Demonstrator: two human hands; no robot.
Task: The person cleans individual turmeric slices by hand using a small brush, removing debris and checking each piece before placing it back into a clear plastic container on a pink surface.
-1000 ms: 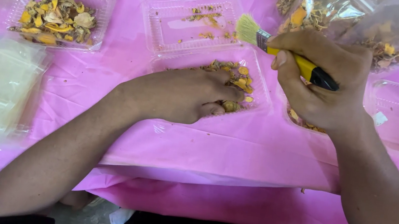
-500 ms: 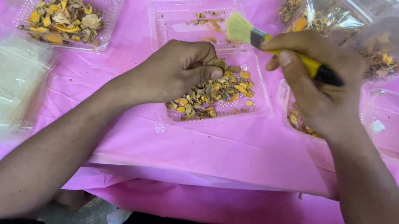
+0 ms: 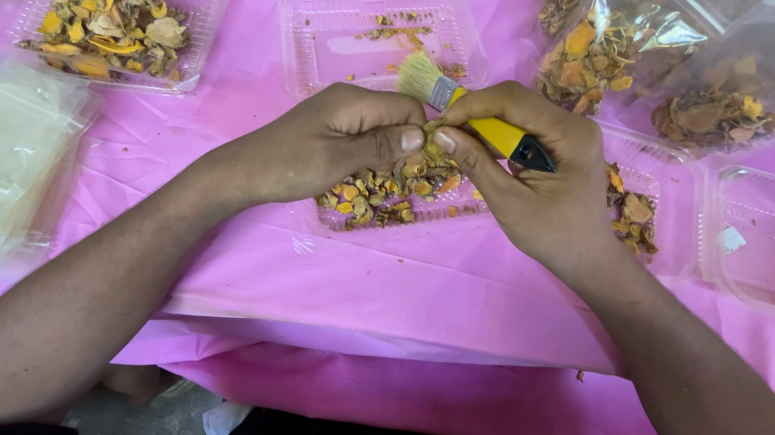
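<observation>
The pink-covered worktop [image 3: 456, 308] spreads under everything. Beyond the fingers lie 2 clear bags [image 3: 720, 82] of dried brown and orange pieces. A clear tray [image 3: 117, 23] of dried petals sits far left of the fingers, and a shallow tray [image 3: 380, 201] of bits lies right beneath them. The right hand [image 3: 544, 184] grips a yellow-handled brush [image 3: 468, 113], bristles pointing away. The left hand [image 3: 338, 140] curls shut, thumb meeting the right fingers over a small piece.

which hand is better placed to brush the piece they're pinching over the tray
Right. The right hand already grips the yellow-handled brush, bristles just above the small piece pinched between both thumbs. The left hand holds no tool and looks better suited to steadying the piece over the tray of dried bits.
</observation>
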